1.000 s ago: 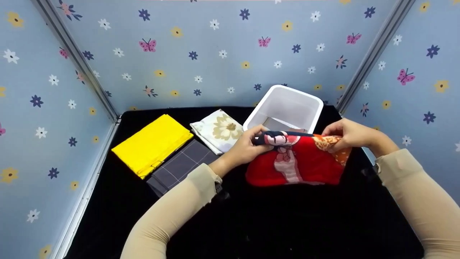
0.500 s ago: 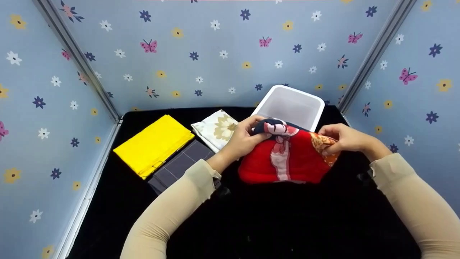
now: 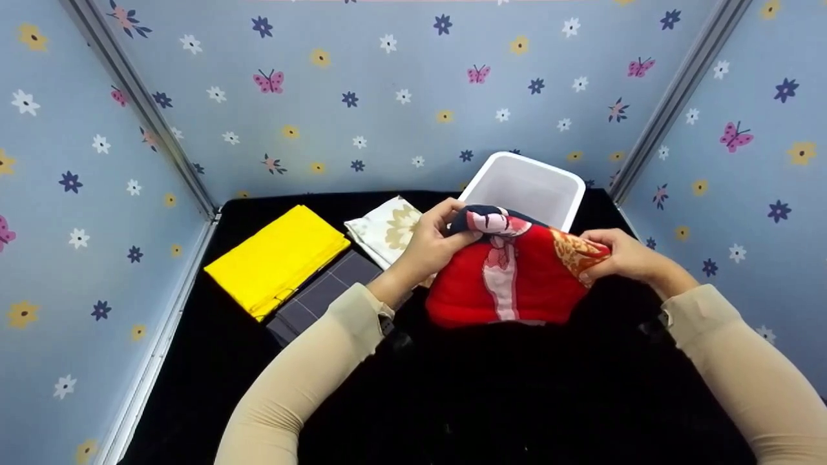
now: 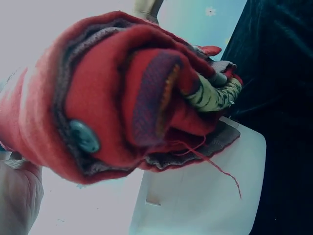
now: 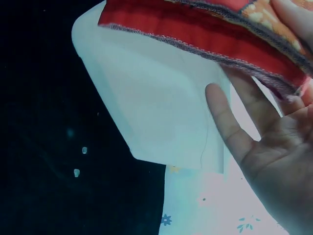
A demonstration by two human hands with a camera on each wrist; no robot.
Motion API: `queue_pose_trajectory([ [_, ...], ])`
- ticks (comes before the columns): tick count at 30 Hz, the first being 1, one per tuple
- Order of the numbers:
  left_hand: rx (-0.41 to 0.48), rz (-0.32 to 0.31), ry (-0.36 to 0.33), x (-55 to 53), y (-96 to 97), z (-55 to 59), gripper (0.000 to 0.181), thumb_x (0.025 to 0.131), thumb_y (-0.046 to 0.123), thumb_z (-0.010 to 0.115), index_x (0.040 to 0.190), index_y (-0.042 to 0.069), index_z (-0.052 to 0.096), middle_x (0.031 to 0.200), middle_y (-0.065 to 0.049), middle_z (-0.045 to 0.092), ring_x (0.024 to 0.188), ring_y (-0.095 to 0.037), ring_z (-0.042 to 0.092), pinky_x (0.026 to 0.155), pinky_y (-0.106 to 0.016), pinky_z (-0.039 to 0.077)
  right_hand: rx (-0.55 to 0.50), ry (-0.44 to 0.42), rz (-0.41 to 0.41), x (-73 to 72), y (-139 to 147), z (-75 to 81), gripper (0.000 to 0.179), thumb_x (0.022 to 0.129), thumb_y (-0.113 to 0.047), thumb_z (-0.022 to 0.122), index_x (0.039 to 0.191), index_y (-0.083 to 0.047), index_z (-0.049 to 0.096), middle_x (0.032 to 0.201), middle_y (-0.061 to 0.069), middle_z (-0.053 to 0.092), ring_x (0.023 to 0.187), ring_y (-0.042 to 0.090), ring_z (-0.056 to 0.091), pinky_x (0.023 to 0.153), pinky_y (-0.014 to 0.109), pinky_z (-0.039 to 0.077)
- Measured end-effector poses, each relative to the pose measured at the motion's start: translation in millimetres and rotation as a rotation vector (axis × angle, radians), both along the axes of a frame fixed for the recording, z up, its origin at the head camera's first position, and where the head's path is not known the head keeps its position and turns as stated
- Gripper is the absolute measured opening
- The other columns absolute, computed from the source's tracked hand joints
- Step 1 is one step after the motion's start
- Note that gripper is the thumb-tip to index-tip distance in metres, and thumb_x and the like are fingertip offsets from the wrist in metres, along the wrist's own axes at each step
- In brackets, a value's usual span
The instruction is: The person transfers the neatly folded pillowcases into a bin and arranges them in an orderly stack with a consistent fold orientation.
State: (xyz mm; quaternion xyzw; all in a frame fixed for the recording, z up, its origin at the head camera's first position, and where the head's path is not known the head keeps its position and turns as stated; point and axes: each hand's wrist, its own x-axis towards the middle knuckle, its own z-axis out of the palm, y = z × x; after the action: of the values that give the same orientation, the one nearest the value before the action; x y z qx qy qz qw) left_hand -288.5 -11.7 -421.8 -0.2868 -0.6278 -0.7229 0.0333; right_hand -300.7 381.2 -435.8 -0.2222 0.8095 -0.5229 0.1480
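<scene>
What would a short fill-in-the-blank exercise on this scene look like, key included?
The left hand and the right hand hold a mostly ____ fabric item.
The plain ____ cloth lies beside the dark checked cloth.
The white cloth bears a printed ____.
The bin has a ____ rim.
Missing words: red; yellow; flower; white.

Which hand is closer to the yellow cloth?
Left. The left hand is right of the yellow cloth; the right hand is farther right, at the far end of the red cloth.
</scene>
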Motion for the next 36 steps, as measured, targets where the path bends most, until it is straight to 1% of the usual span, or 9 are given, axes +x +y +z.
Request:
queue_pose_trajectory([
  [6,0.031,0.001,-0.024,-4.4,-2.3,-1.5,0.032,0.090,-0.007,0.078,0.117,-0.013,0.061,0.097,0.005,0.076,0.086,-0.006,0.071,0.077,-0.022,0.061,-0.149,-0.022,0.009,-0.4,2.5,6.8,0.046,0.073,0.025,0.076,0.104,-0.010,0.072,0.088,-0.003,0.076,0.072,0.009,0.072,0.059,0.026,0.065],
  [10,0.037,0.021,-0.054,-7.2,-4.7,-1.7,0.031,0.091,-0.007,0.077,0.117,-0.011,0.062,0.094,0.006,0.074,0.086,-0.007,0.071,0.077,-0.023,0.060,-0.203,-0.025,0.021,-0.3,3.3,13.6,0.048,0.074,0.026,0.072,0.105,-0.011,0.071,0.089,-0.003,0.075,0.070,0.009,0.071,0.056,0.024,0.064],
  [13,0.034,0.039,-0.057,-9.9,-6.6,-1.9,0.030,0.091,-0.006,0.077,0.116,-0.010,0.063,0.093,0.006,0.074,0.086,-0.008,0.070,0.078,-0.023,0.059,-0.230,-0.015,0.013,-0.1,3.6,19.5,0.051,0.074,0.028,0.071,0.106,-0.011,0.070,0.090,-0.003,0.074,0.070,0.009,0.071,0.056,0.023,0.063],
  [16,0.030,0.051,-0.052,-12.2,-8.5,-1.8,0.028,0.091,-0.006,0.078,0.115,-0.009,0.063,0.096,0.004,0.075,0.088,-0.008,0.070,0.078,-0.024,0.060,-0.253,0.010,-0.023,0.0,3.4,26.7,0.054,0.073,0.029,0.070,0.108,-0.011,0.072,0.094,-0.003,0.076,0.075,0.008,0.071,0.058,0.022,0.062],
  [20,0.028,0.061,-0.061,-14.6,-10.7,-2.5,0.027,0.091,-0.007,0.078,0.114,-0.006,0.064,0.102,-0.001,0.078,0.091,-0.008,0.071,0.078,-0.023,0.061,-0.301,0.014,-0.083,-0.2,1.4,36.2,0.055,0.075,0.029,0.066,0.111,-0.013,0.073,0.098,-0.002,0.077,0.082,0.007,0.071,0.061,0.019,0.061],
  [24,0.024,0.076,-0.087,-16.7,-11.6,-5.1,0.027,0.091,-0.007,0.077,0.115,-0.005,0.065,0.108,-0.008,0.079,0.095,-0.007,0.071,0.080,-0.023,0.061,-0.364,0.004,-0.136,0.4,-2.7,44.0,0.057,0.079,0.028,0.061,0.115,-0.013,0.074,0.103,0.000,0.078,0.090,0.008,0.071,0.071,0.019,0.063],
  [27,0.008,0.091,-0.102,-18.7,-11.8,-8.3,0.028,0.093,-0.005,0.076,0.119,-0.004,0.065,0.113,-0.013,0.079,0.098,-0.008,0.071,0.081,-0.024,0.062,-0.398,0.003,-0.177,0.2,-6.4,48.1,0.056,0.082,0.027,0.059,0.119,-0.012,0.073,0.105,0.002,0.079,0.092,0.010,0.072,0.077,0.020,0.065],
  [31,-0.037,0.111,-0.117,-21.6,-12.2,-12.6,0.032,0.097,0.000,0.075,0.126,-0.003,0.064,0.122,-0.018,0.075,0.103,-0.009,0.070,0.083,-0.024,0.062,-0.438,-0.008,-0.235,-2.2,-11.7,51.3,0.055,0.084,0.027,0.058,0.121,-0.011,0.073,0.108,0.003,0.079,0.093,0.012,0.073,0.077,0.021,0.065],
  [36,-0.100,0.135,-0.143,-25.5,-13.5,-16.3,0.034,0.102,0.007,0.072,0.133,0.000,0.061,0.129,-0.018,0.072,0.108,-0.015,0.070,0.084,-0.026,0.062,-0.506,-0.055,-0.287,-8.8,-16.3,53.6,0.046,0.088,0.027,0.057,0.114,-0.008,0.073,0.104,0.005,0.080,0.091,0.012,0.075,0.075,0.022,0.066],
])
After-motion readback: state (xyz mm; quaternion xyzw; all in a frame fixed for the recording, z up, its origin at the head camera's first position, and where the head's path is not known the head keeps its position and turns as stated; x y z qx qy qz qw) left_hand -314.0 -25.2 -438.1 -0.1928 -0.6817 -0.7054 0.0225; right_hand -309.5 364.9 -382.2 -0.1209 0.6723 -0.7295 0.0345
